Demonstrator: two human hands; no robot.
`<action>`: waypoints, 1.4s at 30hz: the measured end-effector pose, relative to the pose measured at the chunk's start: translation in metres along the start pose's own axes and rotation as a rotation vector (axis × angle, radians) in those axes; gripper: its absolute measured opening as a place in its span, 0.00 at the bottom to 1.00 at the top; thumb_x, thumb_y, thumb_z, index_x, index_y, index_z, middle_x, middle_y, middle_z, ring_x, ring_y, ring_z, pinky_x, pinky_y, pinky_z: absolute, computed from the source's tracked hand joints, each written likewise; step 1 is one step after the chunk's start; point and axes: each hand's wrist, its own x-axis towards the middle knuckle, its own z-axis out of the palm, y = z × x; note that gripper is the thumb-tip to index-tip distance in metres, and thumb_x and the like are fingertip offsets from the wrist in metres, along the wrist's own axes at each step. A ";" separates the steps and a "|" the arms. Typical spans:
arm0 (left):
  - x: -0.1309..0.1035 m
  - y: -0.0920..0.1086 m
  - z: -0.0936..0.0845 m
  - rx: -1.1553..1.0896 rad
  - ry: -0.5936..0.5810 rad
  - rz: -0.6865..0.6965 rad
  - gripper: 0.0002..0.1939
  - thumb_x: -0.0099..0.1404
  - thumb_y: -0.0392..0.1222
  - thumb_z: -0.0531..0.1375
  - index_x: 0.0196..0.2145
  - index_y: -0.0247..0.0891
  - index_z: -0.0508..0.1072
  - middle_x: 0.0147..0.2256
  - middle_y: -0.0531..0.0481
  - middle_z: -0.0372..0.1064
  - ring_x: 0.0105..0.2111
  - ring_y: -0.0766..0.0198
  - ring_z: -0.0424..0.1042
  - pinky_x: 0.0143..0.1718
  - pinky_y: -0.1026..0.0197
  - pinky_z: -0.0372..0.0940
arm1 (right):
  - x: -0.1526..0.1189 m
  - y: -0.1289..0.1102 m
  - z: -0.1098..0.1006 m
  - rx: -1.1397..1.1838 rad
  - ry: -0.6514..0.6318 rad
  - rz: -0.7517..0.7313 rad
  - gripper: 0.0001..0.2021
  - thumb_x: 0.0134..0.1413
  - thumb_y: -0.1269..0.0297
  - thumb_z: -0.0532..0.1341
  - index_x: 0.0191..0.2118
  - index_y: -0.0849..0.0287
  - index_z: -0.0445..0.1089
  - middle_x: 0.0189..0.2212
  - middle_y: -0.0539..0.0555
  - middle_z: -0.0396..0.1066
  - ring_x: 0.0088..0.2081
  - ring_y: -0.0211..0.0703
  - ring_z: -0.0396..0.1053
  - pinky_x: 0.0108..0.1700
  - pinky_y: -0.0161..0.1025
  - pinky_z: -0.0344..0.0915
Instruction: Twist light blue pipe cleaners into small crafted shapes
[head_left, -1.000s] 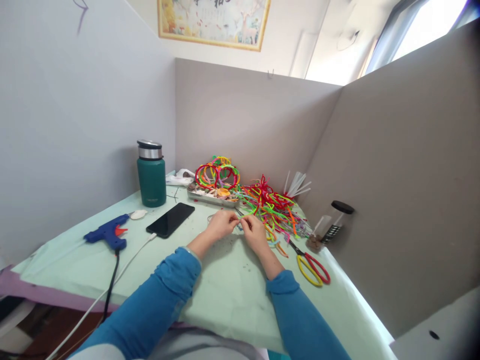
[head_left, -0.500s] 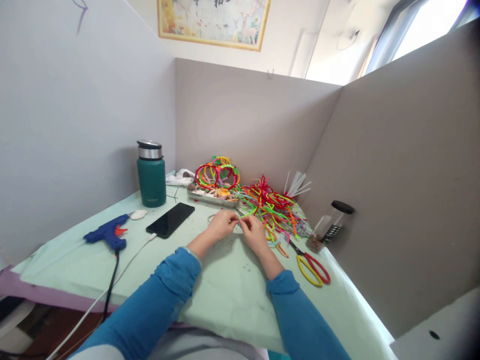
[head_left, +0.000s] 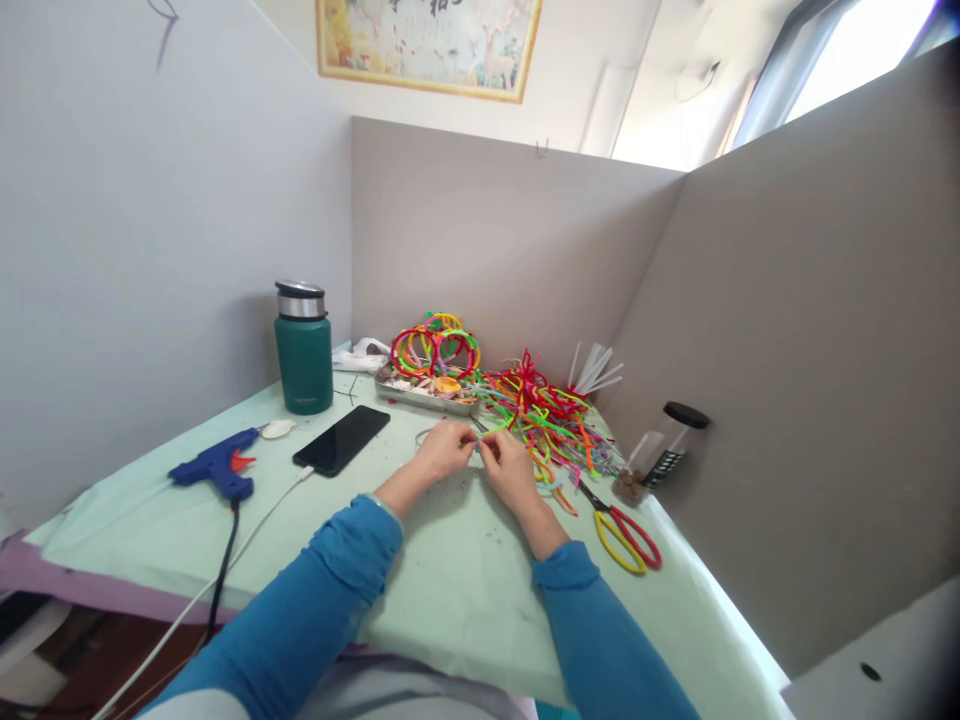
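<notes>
My left hand (head_left: pixel 448 450) and my right hand (head_left: pixel 507 462) meet over the middle of the table, thumbs and fingertips pinched close together. Between them is a small greyish bit of what looks like a pipe cleaner, mostly hidden by the fingers. A thin grey loop (head_left: pixel 421 437) shows past the left hand and seems to belong to it. Just beyond my right hand lies a tangled heap of coloured pipe cleaners (head_left: pixel 536 400). Scissors (head_left: pixel 624 535) with one red and one yellow handle rest to the right of that hand.
Left stand a green bottle (head_left: pixel 303 365), a black phone (head_left: pixel 342 440) on a white cable and a blue glue gun (head_left: pixel 217 465). Behind, a metal tray (head_left: pixel 427 402) holds small pieces, with coloured rings (head_left: pixel 414 352) on top. A black-lidded jar (head_left: pixel 671 445) stands right. Grey partitions enclose the table.
</notes>
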 end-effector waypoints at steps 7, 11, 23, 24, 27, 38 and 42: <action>0.001 -0.001 0.002 0.015 -0.006 -0.007 0.13 0.57 0.36 0.55 0.36 0.37 0.78 0.33 0.48 0.76 0.34 0.63 0.71 0.36 0.65 0.62 | 0.000 -0.003 0.002 -0.108 0.022 -0.007 0.05 0.55 0.66 0.56 0.31 0.58 0.68 0.29 0.54 0.70 0.29 0.42 0.65 0.32 0.37 0.56; 0.001 -0.001 0.002 0.014 -0.015 -0.014 0.12 0.58 0.37 0.55 0.35 0.37 0.78 0.33 0.47 0.76 0.34 0.62 0.71 0.36 0.65 0.62 | 0.000 -0.005 0.003 -0.143 0.029 -0.004 0.05 0.54 0.67 0.56 0.31 0.58 0.68 0.29 0.54 0.70 0.29 0.42 0.65 0.32 0.38 0.55; 0.002 -0.003 0.004 -0.009 0.008 -0.025 0.11 0.59 0.39 0.55 0.34 0.37 0.78 0.31 0.48 0.76 0.32 0.63 0.70 0.33 0.66 0.61 | -0.001 -0.006 0.002 -0.122 0.018 0.010 0.06 0.55 0.66 0.55 0.32 0.59 0.68 0.30 0.54 0.70 0.30 0.41 0.65 0.33 0.36 0.56; 0.002 -0.003 0.004 -0.020 0.007 -0.028 0.11 0.59 0.39 0.55 0.34 0.37 0.78 0.31 0.48 0.76 0.31 0.64 0.70 0.33 0.66 0.61 | -0.001 -0.006 0.002 -0.108 0.019 0.010 0.06 0.56 0.66 0.55 0.33 0.59 0.68 0.31 0.54 0.70 0.31 0.41 0.65 0.33 0.36 0.56; 0.003 -0.004 0.004 -0.057 0.008 -0.030 0.12 0.59 0.39 0.55 0.35 0.37 0.78 0.31 0.49 0.76 0.30 0.65 0.70 0.32 0.66 0.60 | -0.001 -0.005 0.002 -0.065 0.023 0.013 0.07 0.58 0.64 0.54 0.34 0.59 0.68 0.31 0.54 0.70 0.31 0.41 0.65 0.33 0.35 0.57; 0.006 -0.005 0.004 -0.100 0.088 -0.083 0.11 0.60 0.40 0.56 0.34 0.37 0.78 0.33 0.48 0.76 0.32 0.64 0.71 0.36 0.65 0.62 | -0.002 -0.006 -0.001 -0.038 -0.117 0.033 0.10 0.59 0.60 0.55 0.33 0.57 0.71 0.28 0.52 0.73 0.30 0.41 0.68 0.32 0.34 0.55; 0.006 -0.006 0.003 -0.103 0.094 -0.102 0.11 0.59 0.40 0.56 0.34 0.37 0.78 0.33 0.49 0.76 0.33 0.64 0.71 0.36 0.65 0.62 | -0.003 -0.008 -0.002 -0.071 -0.164 -0.040 0.09 0.58 0.61 0.56 0.31 0.57 0.71 0.25 0.51 0.72 0.27 0.40 0.67 0.30 0.34 0.53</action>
